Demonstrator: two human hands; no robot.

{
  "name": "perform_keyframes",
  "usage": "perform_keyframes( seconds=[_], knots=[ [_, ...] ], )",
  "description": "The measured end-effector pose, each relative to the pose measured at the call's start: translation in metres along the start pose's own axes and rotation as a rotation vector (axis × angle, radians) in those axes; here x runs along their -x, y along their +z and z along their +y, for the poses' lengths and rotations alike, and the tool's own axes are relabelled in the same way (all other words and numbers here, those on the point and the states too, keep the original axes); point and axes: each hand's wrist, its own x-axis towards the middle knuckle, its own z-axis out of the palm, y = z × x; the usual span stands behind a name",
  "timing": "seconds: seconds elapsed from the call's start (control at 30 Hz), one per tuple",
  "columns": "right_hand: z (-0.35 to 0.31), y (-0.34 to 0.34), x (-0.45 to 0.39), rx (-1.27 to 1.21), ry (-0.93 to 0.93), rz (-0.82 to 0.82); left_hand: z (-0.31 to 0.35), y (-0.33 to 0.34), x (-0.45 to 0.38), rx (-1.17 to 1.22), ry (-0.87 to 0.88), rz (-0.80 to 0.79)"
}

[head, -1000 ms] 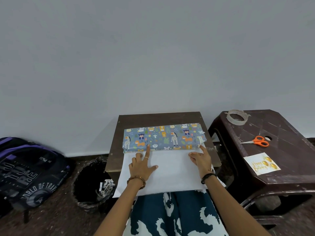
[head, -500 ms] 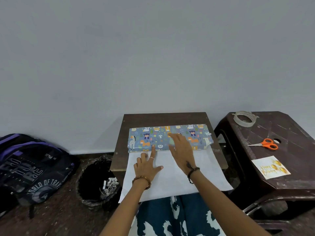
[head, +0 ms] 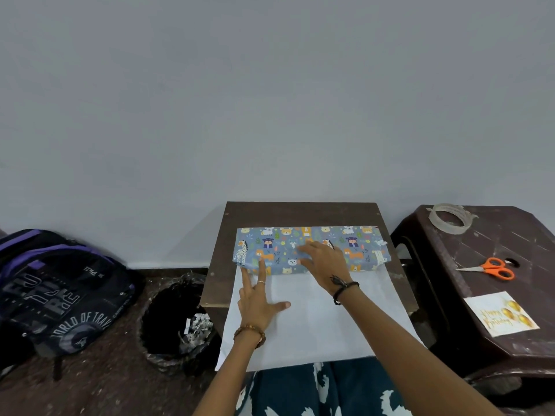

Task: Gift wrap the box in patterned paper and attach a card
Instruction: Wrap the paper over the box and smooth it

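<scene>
Box (head: 312, 249) covered in animal-print paper lies across the far half of your desk (head: 300, 211), the paper's white underside (head: 315, 325) trailing toward you. Your right hand (head: 322, 259) presses flat on the box, fingers straight. Your left hand (head: 255, 298) lies spread on the white sheet (fingertips touching the box's near edge). Card (head: 501, 313), scissors (head: 492, 268) and tape (head: 449, 218) sit on the stool (head: 495, 241) at right.

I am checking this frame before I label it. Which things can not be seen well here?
All in the head view:
- Box under the patterned paper: fully covered, so its make cannot be told.
- Paper seam under the right hand: hidden by the palm.
- Tape roll: too small to find its free end.
- Card: small script, hard to read.
- Bin: dark inside; scraps unclear.
- Backpack: cut by the left edge.
</scene>
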Motion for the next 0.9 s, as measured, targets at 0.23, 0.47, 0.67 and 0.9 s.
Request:
perform_keyframes(
  seconds=[0.23,0.47,0.67,0.9],
  knots=[
    [0.003,0.0,-0.002,0.033,-0.007,-0.08,-0.001,0.009,0.007,-0.086,0.039,-0.021],
    [-0.001,-0.002,0.001,0.105,-0.021,-0.049,-0.011,0.037,0.026,-0.203,0.154,-0.056],
    [-0.002,-0.003,0.002,0.188,-0.055,-0.036,-0.014,0.032,0.027,-0.358,0.183,-0.079],
    [0.005,-0.002,-0.002,0.209,-0.106,-0.062,-0.019,0.034,0.027,-0.361,0.253,-0.039]
  ],
)
